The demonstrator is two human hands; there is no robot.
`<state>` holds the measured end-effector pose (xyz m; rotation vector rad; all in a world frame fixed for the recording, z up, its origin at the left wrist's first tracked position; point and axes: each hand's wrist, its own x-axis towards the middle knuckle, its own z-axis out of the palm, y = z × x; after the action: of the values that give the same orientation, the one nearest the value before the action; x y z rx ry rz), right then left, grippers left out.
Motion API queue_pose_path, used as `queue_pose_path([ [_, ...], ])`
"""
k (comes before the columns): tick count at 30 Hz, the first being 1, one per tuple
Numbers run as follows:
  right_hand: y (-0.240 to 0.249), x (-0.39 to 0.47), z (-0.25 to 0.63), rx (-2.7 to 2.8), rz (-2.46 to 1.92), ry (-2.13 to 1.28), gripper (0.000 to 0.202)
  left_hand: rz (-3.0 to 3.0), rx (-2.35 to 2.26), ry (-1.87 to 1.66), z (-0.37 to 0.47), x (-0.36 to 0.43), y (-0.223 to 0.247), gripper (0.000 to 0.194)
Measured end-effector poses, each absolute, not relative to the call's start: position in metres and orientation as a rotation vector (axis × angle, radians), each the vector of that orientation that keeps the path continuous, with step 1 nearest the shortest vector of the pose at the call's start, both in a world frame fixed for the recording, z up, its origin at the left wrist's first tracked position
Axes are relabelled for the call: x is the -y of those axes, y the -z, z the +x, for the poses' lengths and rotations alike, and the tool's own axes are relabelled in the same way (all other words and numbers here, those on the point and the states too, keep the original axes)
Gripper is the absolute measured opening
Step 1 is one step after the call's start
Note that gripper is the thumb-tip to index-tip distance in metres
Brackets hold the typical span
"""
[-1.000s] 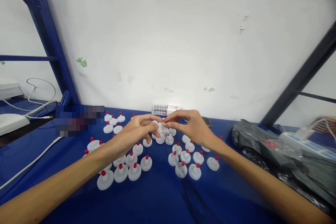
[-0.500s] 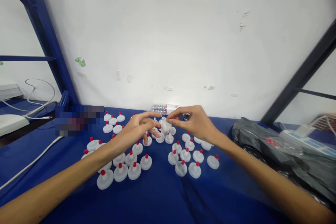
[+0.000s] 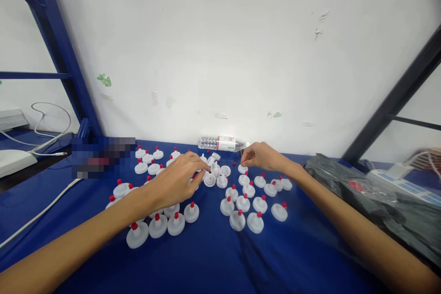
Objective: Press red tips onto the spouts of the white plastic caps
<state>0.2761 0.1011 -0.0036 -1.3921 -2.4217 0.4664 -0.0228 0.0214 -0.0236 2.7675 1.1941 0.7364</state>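
My right hand (image 3: 260,156) pinches the top of a white disc-shaped piece (image 3: 242,169) beside the other discs; its top is hidden by my fingers. My left hand (image 3: 184,172) reaches over the left group, thumb and index finger close together at the edge of a pile of white pieces without red tips (image 3: 209,179). What its fingertips hold, if anything, I cannot make out. Several white discs with red caps stand upright at the left (image 3: 138,235) and the right (image 3: 255,223). Small loose red caps (image 3: 234,163) lie behind the pile.
A clear plastic bottle (image 3: 225,143) lies on its side against the wall. At the right is a dark grey plastic bag (image 3: 358,188) beside a white and blue device (image 3: 406,186). A white cable (image 3: 41,215) crosses the blue table (image 3: 193,266) at left. Blue frame posts (image 3: 65,46) flank the wall.
My right hand has moved right, from the central pile to the top of the right group. My left hand's spread fingers have drawn together by the pile. More of the bottle shows.
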Motion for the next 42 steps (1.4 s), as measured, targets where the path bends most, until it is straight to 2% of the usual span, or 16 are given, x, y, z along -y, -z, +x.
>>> queue_pose_path([
  [3, 0.006, -0.103, 0.278, 2.468, -1.404, -0.529, 0.005, 2.821, -1.123, -0.674, -0.022, -0.020, 0.023, 0.036],
  [9, -0.002, -0.096, 0.274, 2.467, -1.365, -0.468, 0.030, 2.816, -1.136, -0.644, -0.019, -0.016, 0.020, 0.034],
  [20, -0.013, -0.056, 0.232, 2.607, -1.011, -0.328, 0.014, 2.795, -1.091, -0.576, -0.020, -0.017, 0.026, 0.028],
  [33, -0.009, -0.052, 0.229, 2.676, -0.910, -0.465, 0.021, 2.699, -0.979, -0.551, -0.019, -0.017, 0.027, 0.025],
  [37, -0.013, -0.049, 0.228, 2.665, -0.927, -0.428, 0.021, 2.653, -0.959, -0.545, -0.019, -0.016, 0.026, 0.027],
  [42, -0.014, -0.047, 0.226, 2.674, -0.993, -0.314, 0.022, 2.665, -0.929, -0.546, -0.019, -0.016, 0.026, 0.020],
])
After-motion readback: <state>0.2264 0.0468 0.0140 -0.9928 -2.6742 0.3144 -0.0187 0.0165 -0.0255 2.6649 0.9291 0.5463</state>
